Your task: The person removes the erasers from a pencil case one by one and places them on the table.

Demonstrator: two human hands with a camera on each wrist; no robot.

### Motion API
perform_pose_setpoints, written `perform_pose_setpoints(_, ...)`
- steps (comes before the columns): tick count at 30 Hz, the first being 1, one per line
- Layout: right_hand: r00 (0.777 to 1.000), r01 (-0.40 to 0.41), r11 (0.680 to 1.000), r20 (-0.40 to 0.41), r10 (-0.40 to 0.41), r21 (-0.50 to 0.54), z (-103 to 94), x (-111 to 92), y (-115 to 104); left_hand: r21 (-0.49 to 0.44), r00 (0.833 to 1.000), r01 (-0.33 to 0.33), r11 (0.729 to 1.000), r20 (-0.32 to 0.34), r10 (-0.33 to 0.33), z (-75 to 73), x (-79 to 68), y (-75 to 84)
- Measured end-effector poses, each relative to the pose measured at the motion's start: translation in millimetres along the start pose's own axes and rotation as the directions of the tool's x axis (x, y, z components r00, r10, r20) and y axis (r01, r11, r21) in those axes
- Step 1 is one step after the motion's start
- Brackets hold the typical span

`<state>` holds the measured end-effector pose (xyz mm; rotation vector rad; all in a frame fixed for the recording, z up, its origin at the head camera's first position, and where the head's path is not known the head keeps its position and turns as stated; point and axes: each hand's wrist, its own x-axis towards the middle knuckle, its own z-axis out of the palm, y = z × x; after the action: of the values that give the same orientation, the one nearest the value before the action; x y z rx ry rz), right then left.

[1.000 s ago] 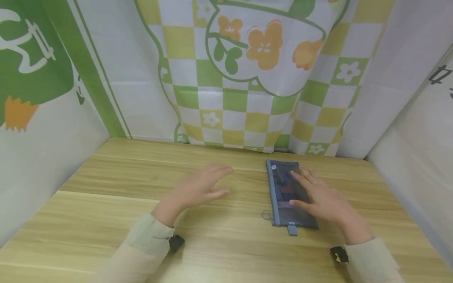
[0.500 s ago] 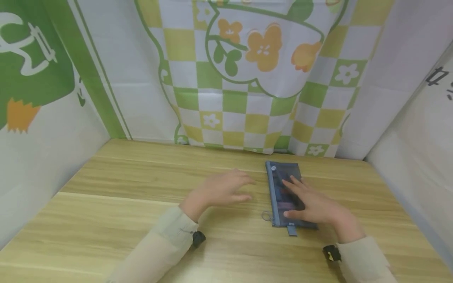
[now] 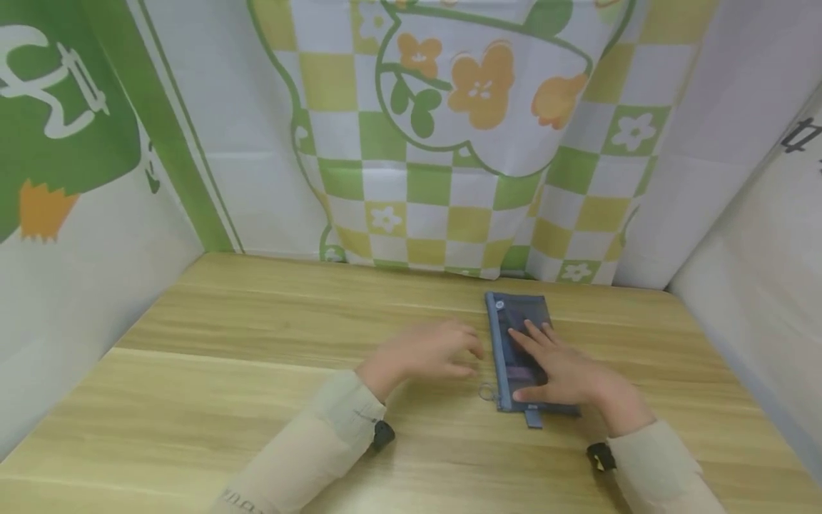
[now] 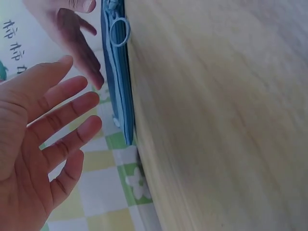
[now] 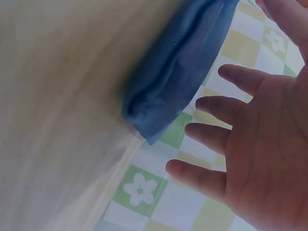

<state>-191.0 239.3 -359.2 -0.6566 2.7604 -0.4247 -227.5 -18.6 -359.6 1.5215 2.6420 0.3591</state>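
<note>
Pouch (image 3: 514, 360), blue with a see-through face: lying flat on the bench (image 3: 270, 343), right of centre, pointing its far end towards the checked cloth (image 3: 427, 185). Carrying a zip strip (image 3: 496, 350) along the left side, a pull ring (image 4: 128, 33) by the near left corner and a fabric tab (image 3: 534, 418) at the near end. Showing dim contents, not identifiable. Hovering over the pouch with the right hand (image 3: 568, 375), fingers spread, gripping nothing, appearing clear of the surface in the right wrist view. Standing just left of the zip strip with the left hand (image 3: 432, 351), fingers apart and loosely bent, touching nothing. Judging from this layout, chiefly risking a slide or skew across the bench, from pushing on one side without bracing the other. Also risking a weak hold, from pinching only the soft edge and letting the contents slump to one end. Possibly snagging the loose pull ring on a fingertip, so twisting the pouch. Lacking proof of full zip closure; if gaping, risking spillage on tilting.
</note>
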Motion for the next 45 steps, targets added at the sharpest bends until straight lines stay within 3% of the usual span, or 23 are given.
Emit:
perform_pose_setpoints(10, 0.998, -0.033, 0.999, 0.052, 0.034, -0.016, -0.6, 3.5, 1.4, -0.050, 0.993, 0.036, 0.998, 0.118, -0.029, 7.0, 16.4, 1.1)
perform_pose_setpoints(20, 0.994, -0.054, 0.999, 0.096, 0.054, -0.005, -0.7, 5.7, 1.2, -0.053, 0.982, 0.031, 0.998, 0.187, -0.021, 8.8, 25.5, 7.7)
perform_pose_setpoints(31, 0.992, -0.047, 0.998, 0.112, 0.050, -0.030, 2.1, 10.3, 7.4, -0.057, 0.974, 0.045, 0.997, 0.224, -0.032, 13.0, 34.1, 13.6)
perform_pose_setpoints(45, 0.988, -0.074, 0.996, 0.134, 0.081, -0.058, 4.5, 11.4, 11.5, -0.074, 0.974, 0.049, 0.996, 0.224, -0.031, 10.1, 40.8, 16.8)
